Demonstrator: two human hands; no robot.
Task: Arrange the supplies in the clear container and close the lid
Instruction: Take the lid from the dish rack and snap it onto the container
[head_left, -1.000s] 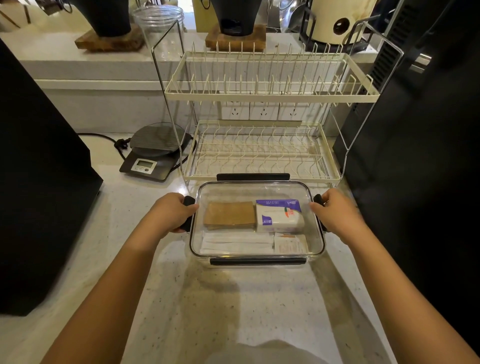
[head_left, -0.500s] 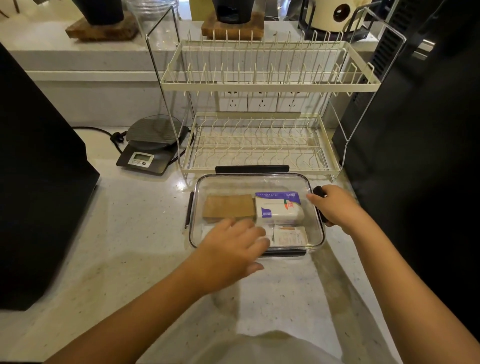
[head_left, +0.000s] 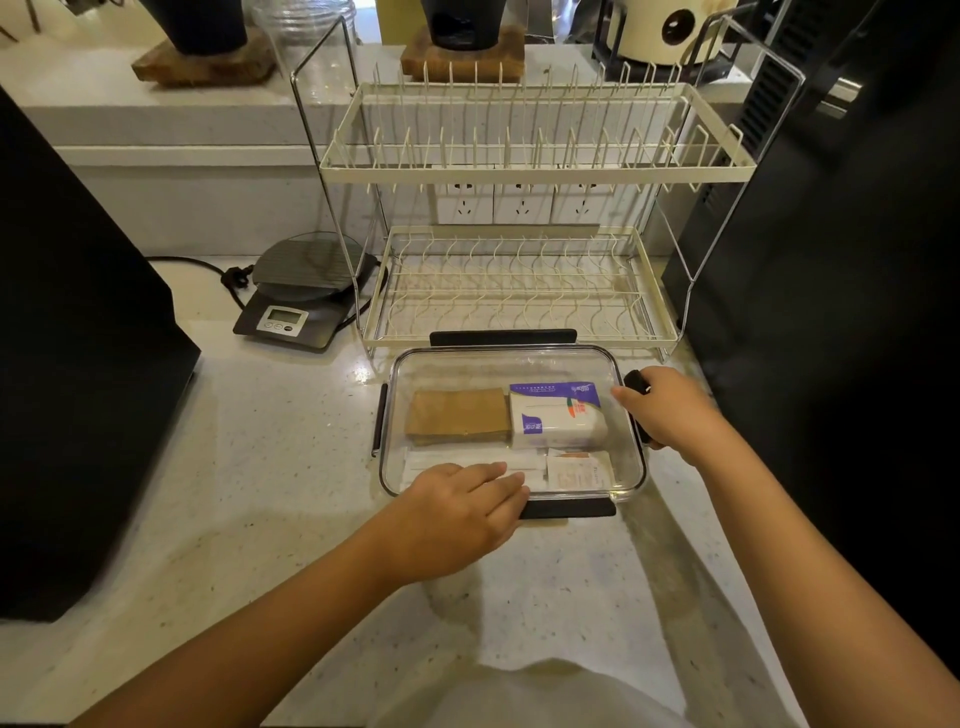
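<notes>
Our left hand (head_left: 457, 519) lies flat, fingers loosely spread, on the lid's near edge; the front clip (head_left: 569, 508) runs sideways just right of its fingertips. Farther off, our right hand (head_left: 670, 410) curls around the right clip (head_left: 638, 385) of the container (head_left: 511, 358), supplies inside.

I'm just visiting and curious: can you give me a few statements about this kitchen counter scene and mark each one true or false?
1. The lid is on the clear container. True.
2. The left hand holds the tissue pack. False: it rests at the container's near edge, by the front clip; the pack lies inside.
3. The right hand is at the container's right-side clip. True.
4. The dish rack is full of plates. False: both tiers are empty.
5. A scale sits left of the rack. True.
</notes>
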